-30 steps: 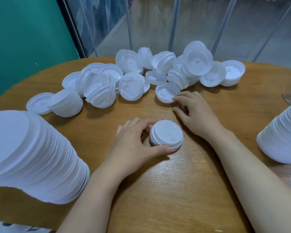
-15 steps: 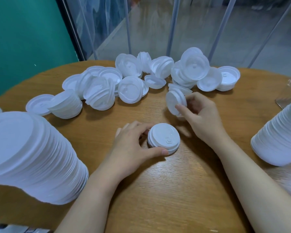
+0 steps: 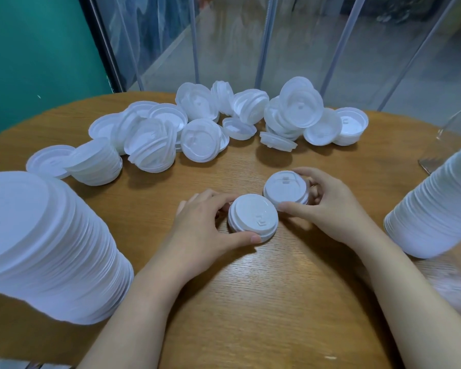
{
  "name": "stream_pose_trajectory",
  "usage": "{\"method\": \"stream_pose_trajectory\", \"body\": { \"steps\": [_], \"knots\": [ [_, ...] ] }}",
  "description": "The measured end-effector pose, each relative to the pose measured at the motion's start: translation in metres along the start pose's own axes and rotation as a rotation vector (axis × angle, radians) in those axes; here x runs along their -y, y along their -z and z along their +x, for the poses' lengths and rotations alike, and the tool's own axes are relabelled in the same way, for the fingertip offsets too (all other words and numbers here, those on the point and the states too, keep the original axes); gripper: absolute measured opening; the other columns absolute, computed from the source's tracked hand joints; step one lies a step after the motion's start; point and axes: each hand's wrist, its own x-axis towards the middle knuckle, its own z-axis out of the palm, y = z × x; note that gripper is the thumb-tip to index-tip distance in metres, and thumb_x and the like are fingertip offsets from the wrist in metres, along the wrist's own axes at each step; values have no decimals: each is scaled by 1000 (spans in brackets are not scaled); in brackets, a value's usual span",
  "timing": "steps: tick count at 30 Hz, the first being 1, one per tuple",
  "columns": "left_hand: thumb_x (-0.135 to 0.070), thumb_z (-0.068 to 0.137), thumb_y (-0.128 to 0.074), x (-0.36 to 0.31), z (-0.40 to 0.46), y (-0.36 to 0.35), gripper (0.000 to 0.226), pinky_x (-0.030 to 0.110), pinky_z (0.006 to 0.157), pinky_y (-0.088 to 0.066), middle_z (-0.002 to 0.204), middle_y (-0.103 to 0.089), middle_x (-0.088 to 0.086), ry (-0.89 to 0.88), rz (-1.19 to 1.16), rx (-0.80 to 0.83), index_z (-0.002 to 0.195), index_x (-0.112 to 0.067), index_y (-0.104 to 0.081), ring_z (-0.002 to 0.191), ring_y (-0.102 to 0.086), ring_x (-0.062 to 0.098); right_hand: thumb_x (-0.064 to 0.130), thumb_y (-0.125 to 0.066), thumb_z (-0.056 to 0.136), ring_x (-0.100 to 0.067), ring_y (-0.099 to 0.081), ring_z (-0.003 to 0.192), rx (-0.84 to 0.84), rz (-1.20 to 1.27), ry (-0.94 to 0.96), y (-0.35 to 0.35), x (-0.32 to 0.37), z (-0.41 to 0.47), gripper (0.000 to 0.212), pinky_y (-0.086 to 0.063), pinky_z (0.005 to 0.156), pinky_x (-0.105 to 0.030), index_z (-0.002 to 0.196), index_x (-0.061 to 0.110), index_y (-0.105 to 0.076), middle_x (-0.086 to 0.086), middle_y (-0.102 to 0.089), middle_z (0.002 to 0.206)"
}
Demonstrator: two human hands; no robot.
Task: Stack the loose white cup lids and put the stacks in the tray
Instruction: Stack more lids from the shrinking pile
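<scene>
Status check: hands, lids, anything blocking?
Left hand grips short lid stack. Right hand holds single lid beside it. Nothing between them.

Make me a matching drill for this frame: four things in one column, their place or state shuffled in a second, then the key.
Things:
1. left hand
2. right hand
3. loose lids
4. tall lid stack

Places or states:
A. scattered along the table's far side
B. holds one lid, tilted, just right of the short stack
C. stands at the table's near left edge
D. grips the short stack at the table's middle

Pairs: 1-D, 2-B, 3-A, 4-C
</scene>
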Motion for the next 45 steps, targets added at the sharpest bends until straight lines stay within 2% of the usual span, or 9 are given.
{"method": "stream_pose_trajectory", "body": {
  "steps": [3, 7, 14, 22, 29, 34, 36, 40, 45],
  "knots": [
    [-74, 61, -80, 0, -1, 0, 73, 32, 105, -36, 107, -56, -24, 2, -19, -15, 128, -50, -63, 109, -36, -17, 30, -93, 71, 0, -57, 69, -59, -47, 27, -2, 0, 0, 62, -45, 65, -8, 126, 33, -64, 10, -66, 100],
    [-72, 63, -81, 1, -2, 2, 74, 33, 105, -37, 106, -55, -25, -1, -19, -2, 131, -49, -62, 110, -34, -19, 40, -90, 72, -1, -59, 93, -147, -47, 90, -2, 5, -2, 55, -46, 73, -8, 120, 35, -64, 11, -59, 122],
    [-68, 59, -86, 2, -1, 0, 78, 34, 104, -37, 104, -54, -24, -7, 5, -8, 130, -48, -62, 107, -37, -17, 60, -83, 69, -4, -60, 119, 210, -15, 222, -14, 18, -16, 61, -47, 93, -21, 124, 41, -66, 22, -65, 125],
    [-67, 57, -87, 3, 0, -1, 74, 36, 105, -37, 103, -57, -24, -28, -2, -31, 125, -47, -66, 106, -43, -12, 48, -87, 73, 5, -54, 121, 276, -114, 198, -19, 18, -15, 62, -42, 99, -19, 130, 39, -63, 25, -62, 127],
    [-79, 55, -78, 2, -2, 0, 84, 34, 105, -38, 109, -54, -29, -29, 13, 1, 132, -52, -57, 109, -40, -15, 46, -90, 72, 12, -53, 113, 285, -142, 195, -16, 22, -14, 55, -40, 88, -6, 121, 47, -63, 28, -63, 119],
    [-81, 61, -74, 0, -3, 0, 79, 33, 103, -37, 108, -56, -25, -33, 14, -2, 133, -55, -56, 108, -42, -12, 48, -89, 71, 4, -64, 104, 364, -32, 154, -11, 25, -8, 51, -47, 84, -9, 118, 40, -69, 20, -70, 110],
    [-79, 59, -76, -1, -2, 0, 80, 33, 104, -37, 107, -56, -24, -28, 4, -8, 132, -54, -57, 108, -42, -14, 52, -83, 79, 1, -66, 95, 165, -1, 192, -9, 19, 4, 42, -48, 79, -11, 113, 30, -72, 12, -70, 106],
    [-80, 54, -75, -1, -2, 0, 84, 36, 106, -38, 108, -57, -25, -16, -14, -16, 131, -51, -59, 107, -40, -19, 26, -77, 89, -15, -63, 84, -476, -71, 341, -2, -5, 48, 15, -47, 73, -25, 92, 15, -68, 3, -67, 92],
    [-75, 56, -78, 0, -2, 0, 80, 32, 104, -37, 107, -56, -27, -19, 3, -18, 130, -52, -59, 108, -41, -17, 26, -78, 86, -20, -55, 115, -366, -205, 359, -11, -24, 77, 44, -52, 97, -39, 127, 17, -64, 7, -59, 120]
  ]
}}
